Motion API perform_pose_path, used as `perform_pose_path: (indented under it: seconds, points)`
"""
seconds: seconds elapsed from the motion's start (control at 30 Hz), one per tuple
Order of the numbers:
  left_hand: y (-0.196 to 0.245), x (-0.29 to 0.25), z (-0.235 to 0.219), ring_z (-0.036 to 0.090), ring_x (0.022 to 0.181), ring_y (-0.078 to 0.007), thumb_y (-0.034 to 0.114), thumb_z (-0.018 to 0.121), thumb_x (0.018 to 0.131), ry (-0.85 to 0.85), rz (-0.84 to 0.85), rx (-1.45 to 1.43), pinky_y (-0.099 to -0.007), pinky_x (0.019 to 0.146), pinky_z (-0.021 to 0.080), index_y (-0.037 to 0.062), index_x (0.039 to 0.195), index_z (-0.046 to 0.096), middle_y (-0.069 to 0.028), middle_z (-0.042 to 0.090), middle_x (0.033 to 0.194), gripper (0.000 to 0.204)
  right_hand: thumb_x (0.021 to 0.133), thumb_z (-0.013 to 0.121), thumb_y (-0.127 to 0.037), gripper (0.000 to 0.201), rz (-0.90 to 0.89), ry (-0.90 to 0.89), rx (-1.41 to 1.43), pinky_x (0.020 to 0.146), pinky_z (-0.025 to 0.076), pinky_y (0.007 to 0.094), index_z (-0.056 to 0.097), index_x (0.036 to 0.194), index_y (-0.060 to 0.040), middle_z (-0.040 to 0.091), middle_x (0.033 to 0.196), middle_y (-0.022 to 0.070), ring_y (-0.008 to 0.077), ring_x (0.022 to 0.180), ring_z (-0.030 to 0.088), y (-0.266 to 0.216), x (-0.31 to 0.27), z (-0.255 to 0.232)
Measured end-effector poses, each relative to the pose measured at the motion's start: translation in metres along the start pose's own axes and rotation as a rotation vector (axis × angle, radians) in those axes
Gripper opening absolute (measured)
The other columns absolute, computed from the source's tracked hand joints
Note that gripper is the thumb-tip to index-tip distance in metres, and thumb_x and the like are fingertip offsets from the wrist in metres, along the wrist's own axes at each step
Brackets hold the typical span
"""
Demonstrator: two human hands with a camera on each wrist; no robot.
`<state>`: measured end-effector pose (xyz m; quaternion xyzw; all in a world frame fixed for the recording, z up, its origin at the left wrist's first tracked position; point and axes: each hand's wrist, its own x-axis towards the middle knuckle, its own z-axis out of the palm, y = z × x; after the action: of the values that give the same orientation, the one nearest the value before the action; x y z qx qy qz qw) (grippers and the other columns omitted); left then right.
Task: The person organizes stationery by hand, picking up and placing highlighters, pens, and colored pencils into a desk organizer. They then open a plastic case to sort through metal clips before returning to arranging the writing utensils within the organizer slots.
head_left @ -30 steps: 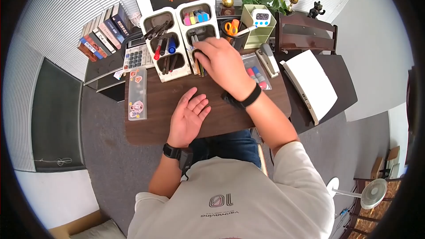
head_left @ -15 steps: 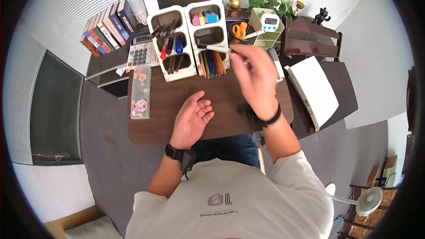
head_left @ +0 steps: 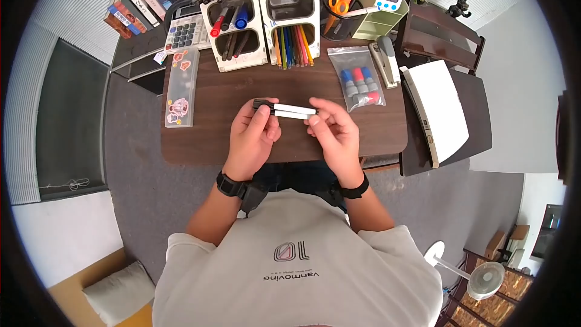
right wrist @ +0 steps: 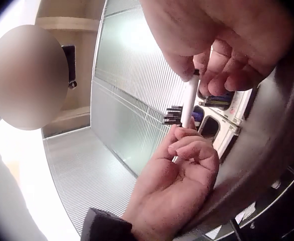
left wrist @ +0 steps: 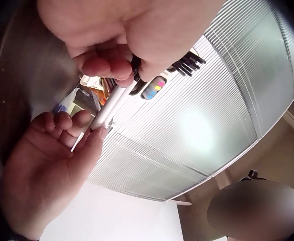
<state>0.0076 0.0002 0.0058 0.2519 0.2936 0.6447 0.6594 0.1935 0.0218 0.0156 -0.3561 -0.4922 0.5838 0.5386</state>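
Note:
Two white markers with black caps point(head_left: 292, 111) lie side by side between the hands, above the near part of the brown table point(head_left: 224, 94). The left hand point(head_left: 249, 139) pinches their capped ends between thumb and fingers. At the other end, the right hand point(head_left: 339, 142) pinches the white barrels with thumb and fingertips. In the left wrist view the white barrels point(left wrist: 114, 104) run between both hands; in the right wrist view a white barrel point(right wrist: 189, 100) shows between the fingertips. The middle compartment point(head_left: 290, 6) of the right-hand white organizer holds no pens.
Behind the hands, the white organizers point(head_left: 264, 54) hold pens, highlighters and colored pencils point(head_left: 293, 47). A bag of markers point(head_left: 361, 82) and a stapler point(head_left: 385, 62) lie at the right. A sticker-covered case point(head_left: 180, 88) lies left, near a calculator point(head_left: 186, 31). A black pen cup point(head_left: 339, 26) stands behind.
The right hand has come down from the organizer with the markers to the left hand. The left hand, relaxed and holding nothing before, now grips their capped ends. The head view has shifted.

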Motion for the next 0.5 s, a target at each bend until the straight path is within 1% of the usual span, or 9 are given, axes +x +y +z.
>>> perform_pose_path:
  seconds: [0.03,0.1,0.17,0.23,0.27,0.33,0.4,0.43,0.5]
  points:
    - [0.0,0.0,0.001,0.048,0.067,-0.0083,0.018,0.053,0.11,0.006,-0.007,0.01,-0.0265,0.063,0.038,0.002,0.127,0.061,-0.0008,0.059,0.079,0.025,0.1,0.068,-0.002,0.029,-0.038,-0.039,-0.034,0.073,0.046,0.0205,0.067,0.129,-0.0014,0.068,0.095,-0.0008,0.0043,0.081,0.058,0.003,-0.002,-0.001]
    - [-0.001,-0.002,0.003,0.048,0.066,-0.0084,0.017,0.053,0.109,0.017,-0.011,0.067,-0.0268,0.062,0.039,0.0015,0.126,0.061,-0.0013,0.059,0.079,0.024,0.1,0.069,-0.001,0.028,-0.034,-0.069,-0.054,0.072,0.045,0.0203,0.067,0.128,-0.0014,0.067,0.095,-0.0019,0.0037,0.082,0.057,0.003,-0.004,-0.004]
    - [-0.001,-0.002,0.005,0.049,0.064,-0.0086,0.016,0.054,0.109,0.024,-0.021,0.13,-0.027,0.061,0.039,0.001,0.125,0.062,-0.0018,0.06,0.079,0.023,0.1,0.069,-0.002,0.026,0.02,-0.087,-0.063,0.071,0.046,0.0203,0.068,0.126,-0.0014,0.067,0.095,-0.0017,0.0037,0.084,0.058,0.001,-0.004,-0.006]
    - [0.002,-0.004,0.007,0.05,0.065,-0.0076,0.012,0.056,0.107,0.012,-0.046,0.239,-0.0261,0.06,0.042,0.0009,0.123,0.062,-0.0036,0.064,0.081,0.021,0.1,0.07,-0.004,0.024,0.02,-0.073,-0.037,0.071,0.046,0.0202,0.068,0.123,-0.0016,0.067,0.096,-0.001,0.0036,0.084,0.059,0.001,-0.002,-0.008]
    - [0.006,-0.004,0.008,0.05,0.065,-0.0076,0.012,0.056,0.107,0.011,-0.055,0.241,-0.0261,0.06,0.042,0.0009,0.123,0.062,-0.0036,0.064,0.081,0.021,0.1,0.07,-0.005,0.022,0.046,-0.096,-0.021,0.07,0.046,0.0201,0.069,0.122,-0.0024,0.067,0.094,-0.0011,0.0033,0.083,0.059,-0.001,-0.001,-0.009]
    - [0.017,-0.004,0.005,0.052,0.067,-0.0061,0.011,0.059,0.105,0.02,-0.02,0.529,-0.023,0.061,0.042,0.0009,0.12,0.062,-0.0054,0.066,0.082,0.018,0.099,0.071,-0.006,0.021,0.079,-0.116,0.001,0.069,0.046,0.02,0.07,0.12,-0.0031,0.068,0.092,-0.0012,0.0029,0.082,0.059,0.0,-0.002,-0.01]
    - [0.023,-0.005,-0.001,0.052,0.067,-0.0056,0.011,0.06,0.105,0.027,0.009,0.607,-0.0217,0.061,0.043,0.001,0.12,0.062,-0.0056,0.066,0.082,0.018,0.099,0.073,-0.008,0.019,0.094,-0.129,-0.135,0.069,0.048,0.0215,0.072,0.117,-0.0025,0.071,0.091,0.0013,0.0039,0.08,0.061,0.003,-0.002,-0.009]
    - [0.025,-0.004,-0.003,0.053,0.067,-0.0051,0.011,0.062,0.104,0.03,0.046,0.68,-0.0205,0.061,0.043,0.001,0.119,0.062,-0.0058,0.066,0.082,0.018,0.099,0.073,-0.008,0.019,0.094,-0.128,-0.13,0.069,0.048,0.0215,0.072,0.117,-0.0025,0.071,0.091,0.0013,0.0039,0.08,0.061,0.002,-0.001,-0.007]
    - [0.025,-0.005,-0.003,0.053,0.066,-0.0051,0.013,0.063,0.105,0.046,0.055,0.694,-0.0204,0.061,0.042,0.0009,0.118,0.062,-0.0049,0.066,0.082,0.018,0.098,0.073,-0.011,0.018,0.042,-0.176,-0.282,0.07,0.052,0.0258,0.073,0.113,-0.0011,0.074,0.094,0.0048,0.0082,0.078,0.064,-0.006,0.002,-0.001]
